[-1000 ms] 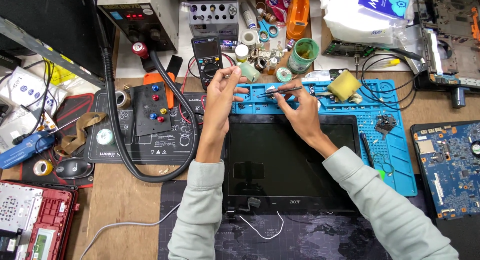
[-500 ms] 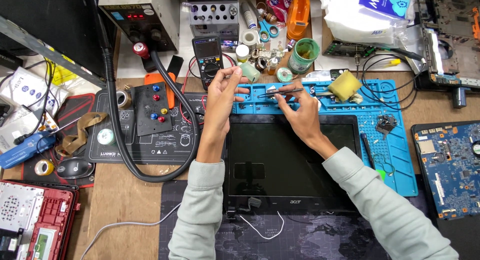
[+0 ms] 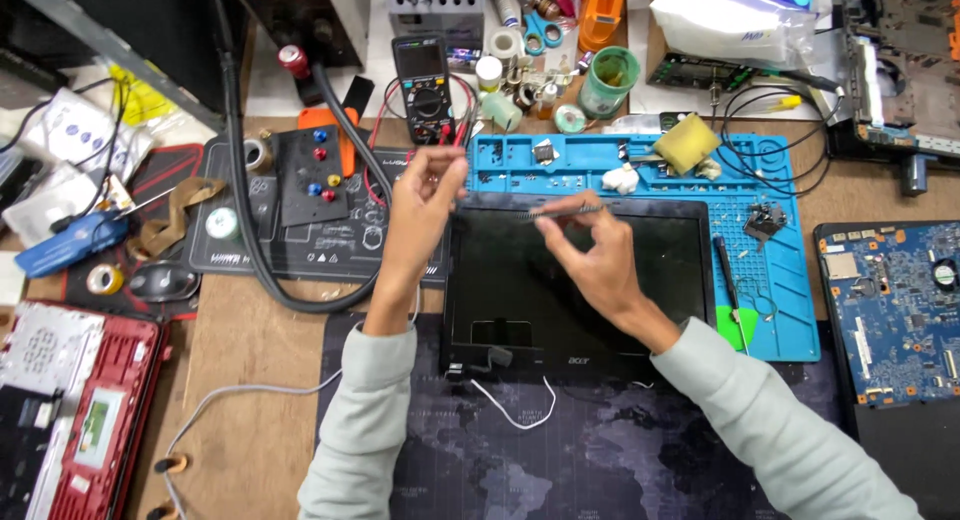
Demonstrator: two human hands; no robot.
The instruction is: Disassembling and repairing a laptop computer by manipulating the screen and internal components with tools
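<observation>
A black laptop screen panel (image 3: pixel 580 280) lies flat, partly on a blue silicone mat (image 3: pixel 770 280). My right hand (image 3: pixel 595 255) hovers over the panel's top edge and pinches a thin dark rod-like tool (image 3: pixel 568 211) held level, pointing left. My left hand (image 3: pixel 425 195) is raised over the panel's top left corner with its fingertips drawn together. Whether something small sits between them is too fine to tell. A gap separates the tool's tip from the left fingers. Both forearms wear pale grey sleeves.
A multimeter (image 3: pixel 425 85), a green cup (image 3: pixel 607 80) and a yellow sponge (image 3: pixel 685 142) stand behind the mat. A screwdriver (image 3: pixel 728 275) lies on it. A blue circuit board (image 3: pixel 900 300) is at right, a red laptop shell (image 3: pixel 90 410) at lower left, a thick black hose (image 3: pixel 250 230) at left.
Both hands have drawn back toward me, from over the blue mat's top edge to over the screen panel's top edge, and have moved slightly apart.
</observation>
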